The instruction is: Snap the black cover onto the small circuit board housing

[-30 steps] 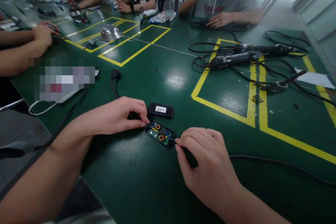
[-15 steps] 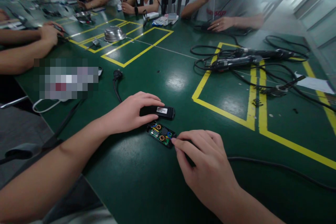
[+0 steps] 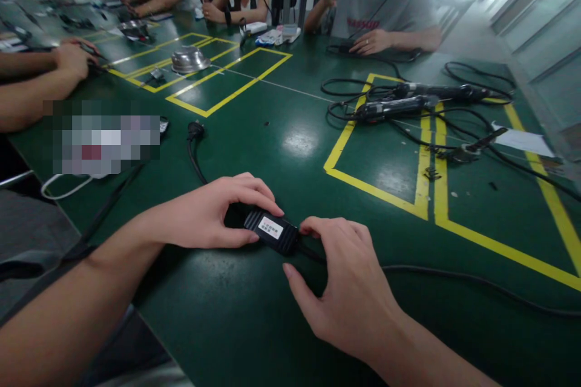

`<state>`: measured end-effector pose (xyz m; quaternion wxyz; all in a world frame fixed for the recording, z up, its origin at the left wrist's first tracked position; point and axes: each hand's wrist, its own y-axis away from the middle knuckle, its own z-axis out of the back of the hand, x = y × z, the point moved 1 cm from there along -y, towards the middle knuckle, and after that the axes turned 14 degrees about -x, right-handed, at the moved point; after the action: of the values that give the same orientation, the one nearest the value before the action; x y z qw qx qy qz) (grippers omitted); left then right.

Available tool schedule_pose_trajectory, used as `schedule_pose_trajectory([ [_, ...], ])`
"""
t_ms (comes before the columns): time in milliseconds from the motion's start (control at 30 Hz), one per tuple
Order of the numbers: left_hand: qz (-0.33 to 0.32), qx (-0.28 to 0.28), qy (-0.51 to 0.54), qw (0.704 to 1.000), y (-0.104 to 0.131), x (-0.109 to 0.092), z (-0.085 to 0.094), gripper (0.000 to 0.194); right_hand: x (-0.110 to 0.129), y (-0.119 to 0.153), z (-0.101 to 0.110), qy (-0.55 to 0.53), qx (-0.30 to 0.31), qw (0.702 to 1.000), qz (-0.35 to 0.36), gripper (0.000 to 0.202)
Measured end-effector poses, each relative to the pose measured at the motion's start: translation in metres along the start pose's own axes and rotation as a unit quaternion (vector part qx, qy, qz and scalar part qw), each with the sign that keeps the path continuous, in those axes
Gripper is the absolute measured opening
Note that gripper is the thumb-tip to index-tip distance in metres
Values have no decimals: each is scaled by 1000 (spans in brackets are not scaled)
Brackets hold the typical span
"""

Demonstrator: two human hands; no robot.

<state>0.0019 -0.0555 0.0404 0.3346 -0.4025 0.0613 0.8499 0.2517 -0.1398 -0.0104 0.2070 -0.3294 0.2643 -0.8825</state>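
A black plastic cable box (image 3: 271,231) with a white label lies on the green table, its cover on top. The circuit board inside is hidden now. My left hand (image 3: 216,208) grips the box at its left part, thumb on the near side and fingers along the far side. Beside the right end is my right hand (image 3: 347,278), thumb and fingers apart, the index fingertip close to the box's corner. From that end a black cable (image 3: 311,253) runs under my right hand and out to the right.
A black plug (image 3: 196,130) lies beyond my left hand. Electric screwdrivers (image 3: 394,107) with looped cords rest at the right, near small dark parts (image 3: 431,173). A metal bowl (image 3: 189,60) stands farther back. Several people sit around the table, one person's hands (image 3: 75,60) at the left.
My left hand has brought the labelled cover onto the open box, covering the circuit board. My right thumb and fingers have moved apart at the right end. The view has shifted slightly.
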Motion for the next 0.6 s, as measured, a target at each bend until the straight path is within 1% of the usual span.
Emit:
schedule_pose_trajectory([
  [67,0,8,-2,1000,0,0,-2,36,0,0,-1,0,14,1000,1,34],
  [100,-1,10,-5,1000,-1,0,-3,36,0,0,-2,0,20,1000,1,35],
  [167,-4,11,-10,1000,-1,2,-4,34,-1,0,-3,1,23,1000,3,30],
  [300,-6,14,-12,1000,-2,5,-3,32,-3,1,-6,9,7,1000,4,22],
  [500,11,19,-11,1000,-2,3,-5,29,-3,1,-8,20,0,1000,8,22],
  [600,17,15,-25,999,-2,-1,-9,23,-2,1,-8,21,-7,1000,16,21],
])
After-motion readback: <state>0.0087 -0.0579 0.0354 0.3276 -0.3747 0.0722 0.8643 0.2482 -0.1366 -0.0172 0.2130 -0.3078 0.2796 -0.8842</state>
